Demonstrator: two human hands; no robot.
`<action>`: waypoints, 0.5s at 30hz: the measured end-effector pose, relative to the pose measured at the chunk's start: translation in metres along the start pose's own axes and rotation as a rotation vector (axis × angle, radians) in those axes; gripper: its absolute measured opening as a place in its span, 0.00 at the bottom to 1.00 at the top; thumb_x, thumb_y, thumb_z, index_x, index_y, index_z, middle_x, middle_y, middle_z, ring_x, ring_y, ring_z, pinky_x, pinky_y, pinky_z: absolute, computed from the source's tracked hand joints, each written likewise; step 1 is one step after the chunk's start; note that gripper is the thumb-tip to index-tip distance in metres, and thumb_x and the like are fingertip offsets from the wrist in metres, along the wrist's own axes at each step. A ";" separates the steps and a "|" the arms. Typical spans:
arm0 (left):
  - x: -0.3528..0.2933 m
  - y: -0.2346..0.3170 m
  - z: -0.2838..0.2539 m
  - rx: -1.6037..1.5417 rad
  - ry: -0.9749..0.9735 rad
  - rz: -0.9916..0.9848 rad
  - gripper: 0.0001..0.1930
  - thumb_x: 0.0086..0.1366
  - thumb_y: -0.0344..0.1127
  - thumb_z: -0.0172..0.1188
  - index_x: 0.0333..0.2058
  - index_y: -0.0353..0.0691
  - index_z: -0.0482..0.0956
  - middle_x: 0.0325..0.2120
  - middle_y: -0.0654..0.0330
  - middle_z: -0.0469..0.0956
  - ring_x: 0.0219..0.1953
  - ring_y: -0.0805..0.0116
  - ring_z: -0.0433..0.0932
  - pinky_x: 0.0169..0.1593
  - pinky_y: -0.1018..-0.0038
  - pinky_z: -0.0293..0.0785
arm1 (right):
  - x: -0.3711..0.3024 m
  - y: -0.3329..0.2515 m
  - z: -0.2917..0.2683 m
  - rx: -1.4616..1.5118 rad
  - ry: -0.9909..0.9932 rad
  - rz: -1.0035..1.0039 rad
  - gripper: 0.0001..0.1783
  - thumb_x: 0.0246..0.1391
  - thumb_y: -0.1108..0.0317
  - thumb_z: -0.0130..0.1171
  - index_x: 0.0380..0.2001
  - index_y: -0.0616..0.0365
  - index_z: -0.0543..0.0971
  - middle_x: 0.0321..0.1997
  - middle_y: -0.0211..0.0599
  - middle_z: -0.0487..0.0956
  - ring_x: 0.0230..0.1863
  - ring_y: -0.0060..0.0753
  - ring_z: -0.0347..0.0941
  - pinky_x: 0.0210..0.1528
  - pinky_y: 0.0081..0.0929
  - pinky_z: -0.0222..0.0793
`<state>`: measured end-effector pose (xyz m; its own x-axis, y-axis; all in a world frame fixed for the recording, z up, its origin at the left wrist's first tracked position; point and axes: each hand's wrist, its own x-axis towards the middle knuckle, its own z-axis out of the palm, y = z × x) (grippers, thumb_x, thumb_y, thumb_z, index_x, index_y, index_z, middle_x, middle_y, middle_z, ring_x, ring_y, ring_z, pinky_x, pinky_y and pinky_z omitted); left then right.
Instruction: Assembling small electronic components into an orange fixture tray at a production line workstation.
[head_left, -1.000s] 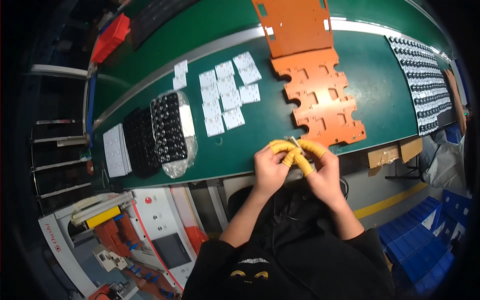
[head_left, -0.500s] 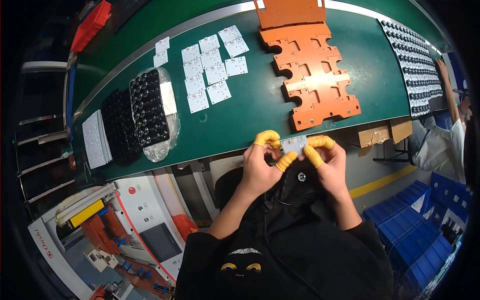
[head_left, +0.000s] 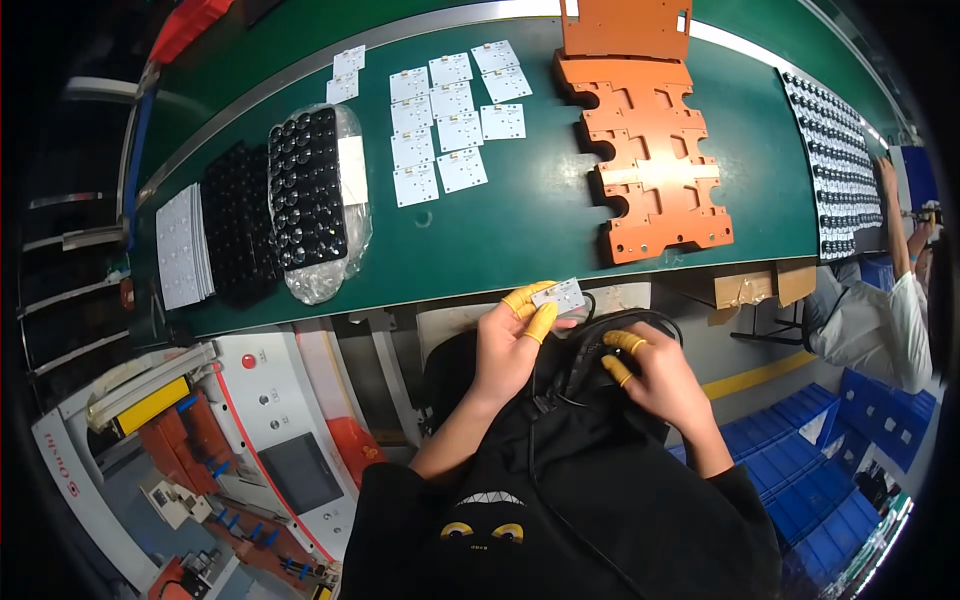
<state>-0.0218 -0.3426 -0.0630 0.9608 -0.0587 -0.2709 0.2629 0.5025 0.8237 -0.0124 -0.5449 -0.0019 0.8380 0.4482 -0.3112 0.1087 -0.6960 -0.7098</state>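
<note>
My left hand, with yellow finger cots, pinches a small white circuit board by its left end, just off the near edge of the table. Lower and to the right, my right hand has thumb and forefinger apart, also in yellow cots, with nothing visible between them. A looped black cord lies beside it, over dark cloth. Beyond my hands, an orange fixture with cut-outs lies on the green table. Several white circuit boards are laid out to its left.
Left on the table are a bagged black tray of clear domed parts, dark sheets and stacked white boards. A panel of black parts lies far right, near another person's arm. Blue bins stand lower right.
My right hand has let go of the circuit board and moved down and away. My left hand keeps the board, now slightly lower and left. The view has shifted a little.
</note>
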 end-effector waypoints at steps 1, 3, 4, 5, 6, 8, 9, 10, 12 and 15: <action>-0.002 -0.001 0.000 -0.003 0.019 0.001 0.15 0.67 0.21 0.48 0.52 0.27 0.67 0.44 0.47 0.76 0.46 0.57 0.79 0.48 0.65 0.79 | 0.002 -0.001 -0.001 0.057 0.056 0.019 0.14 0.47 0.75 0.63 0.40 0.66 0.78 0.35 0.46 0.77 0.35 0.47 0.75 0.39 0.30 0.72; -0.006 0.001 -0.001 -0.006 0.048 0.007 0.16 0.68 0.21 0.47 0.54 0.27 0.67 0.46 0.47 0.76 0.48 0.57 0.78 0.50 0.64 0.79 | 0.007 -0.009 -0.008 0.249 0.125 0.099 0.12 0.48 0.78 0.62 0.38 0.65 0.79 0.34 0.40 0.77 0.33 0.30 0.75 0.36 0.23 0.70; -0.007 0.003 0.003 -0.018 0.027 0.002 0.16 0.68 0.21 0.47 0.54 0.27 0.66 0.47 0.48 0.75 0.49 0.57 0.77 0.52 0.63 0.77 | 0.009 -0.007 -0.008 0.293 0.190 0.000 0.13 0.48 0.80 0.62 0.40 0.66 0.78 0.35 0.37 0.77 0.35 0.25 0.74 0.38 0.19 0.68; -0.008 0.005 0.006 -0.029 0.006 -0.004 0.16 0.68 0.22 0.46 0.54 0.27 0.66 0.48 0.48 0.74 0.50 0.58 0.76 0.54 0.62 0.76 | 0.010 -0.005 -0.005 0.446 0.209 -0.042 0.14 0.49 0.80 0.61 0.41 0.66 0.77 0.38 0.38 0.76 0.37 0.27 0.74 0.40 0.20 0.69; -0.010 0.007 0.010 -0.034 0.005 -0.003 0.16 0.68 0.22 0.46 0.54 0.27 0.66 0.48 0.48 0.74 0.50 0.58 0.76 0.54 0.62 0.76 | 0.012 -0.004 -0.001 0.601 0.226 -0.086 0.14 0.50 0.81 0.60 0.43 0.66 0.77 0.41 0.39 0.75 0.39 0.28 0.74 0.41 0.21 0.69; -0.015 0.010 0.015 -0.063 -0.019 0.009 0.16 0.69 0.22 0.46 0.55 0.27 0.65 0.49 0.48 0.73 0.51 0.58 0.76 0.55 0.61 0.75 | 0.013 -0.007 0.013 0.813 0.222 -0.092 0.15 0.50 0.81 0.59 0.44 0.66 0.76 0.45 0.41 0.73 0.40 0.30 0.74 0.42 0.23 0.70; -0.019 0.012 0.018 -0.038 -0.041 0.047 0.17 0.69 0.22 0.47 0.55 0.27 0.65 0.49 0.48 0.74 0.51 0.58 0.75 0.56 0.60 0.74 | 0.013 -0.009 0.016 1.028 0.214 -0.095 0.16 0.50 0.81 0.59 0.44 0.66 0.75 0.48 0.42 0.71 0.41 0.32 0.73 0.44 0.25 0.71; -0.020 0.012 0.017 -0.037 -0.037 0.051 0.17 0.69 0.22 0.47 0.55 0.27 0.65 0.49 0.48 0.74 0.51 0.58 0.75 0.56 0.60 0.74 | 0.014 -0.010 0.015 1.028 0.210 -0.098 0.16 0.50 0.81 0.59 0.44 0.66 0.75 0.48 0.42 0.71 0.41 0.32 0.73 0.44 0.25 0.71; -0.022 0.012 0.015 0.028 -0.011 0.126 0.16 0.68 0.21 0.48 0.54 0.25 0.67 0.47 0.50 0.75 0.51 0.64 0.75 0.55 0.66 0.75 | 0.016 -0.012 0.013 1.042 0.165 -0.101 0.16 0.50 0.82 0.59 0.44 0.67 0.75 0.50 0.42 0.68 0.42 0.35 0.74 0.45 0.29 0.72; -0.023 0.015 0.014 0.069 0.056 0.157 0.15 0.67 0.20 0.50 0.53 0.27 0.67 0.44 0.53 0.76 0.45 0.72 0.76 0.50 0.76 0.73 | 0.015 -0.014 0.018 1.146 0.160 -0.112 0.16 0.48 0.82 0.60 0.43 0.66 0.75 0.48 0.42 0.69 0.41 0.37 0.74 0.44 0.31 0.72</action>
<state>-0.0389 -0.3462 -0.0373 0.9847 0.0647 -0.1620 0.1174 0.4408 0.8899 -0.0112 -0.5178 -0.0081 0.9213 0.3421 -0.1849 -0.2922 0.2956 -0.9095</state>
